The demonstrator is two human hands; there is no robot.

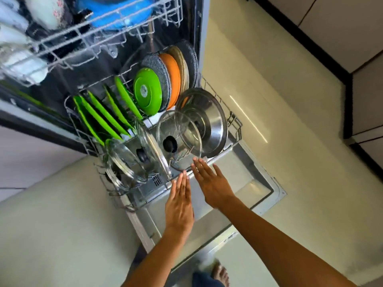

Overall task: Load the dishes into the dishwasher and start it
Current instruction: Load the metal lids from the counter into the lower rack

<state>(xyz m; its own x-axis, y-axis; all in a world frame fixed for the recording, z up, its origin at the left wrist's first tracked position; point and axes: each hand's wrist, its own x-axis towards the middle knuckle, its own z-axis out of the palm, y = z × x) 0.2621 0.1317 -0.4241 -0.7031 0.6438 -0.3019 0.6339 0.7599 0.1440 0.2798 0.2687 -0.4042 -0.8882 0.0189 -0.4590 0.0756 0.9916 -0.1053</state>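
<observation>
1. The dishwasher (259, 183) stands open in the middle of the view, its door lying flat, and the lower rack (235, 129) is pulled out over the door.
2. In the lower rack, green plates (99, 117) stand on edge at 9 o'clock, and a round green dish (147, 91), an orange plate (173, 77) and darker plates stand in a row at 12 o'clock.
3. A steel lid (209, 123) leans at 3 o'clock of the rack; a glass lid (179, 139) with a black knob stands just in front of it, and more glass lids (132, 160) stand at 7 o'clock.
4. The left hand (180, 206) and the right hand (211, 183) reach side by side to the front edge of the rack, fingers straight and holding nothing. The right fingertips seem to touch the rack edge near the glass lid, but blur makes this unsure.
5. The upper rack (87, 40) at 11 o'clock carries a blue bowl (120, 15) and pale cups.
6. A pale floor (269, 90) lies around, and a bare foot (220, 273) shows at 6 o'clock.
</observation>
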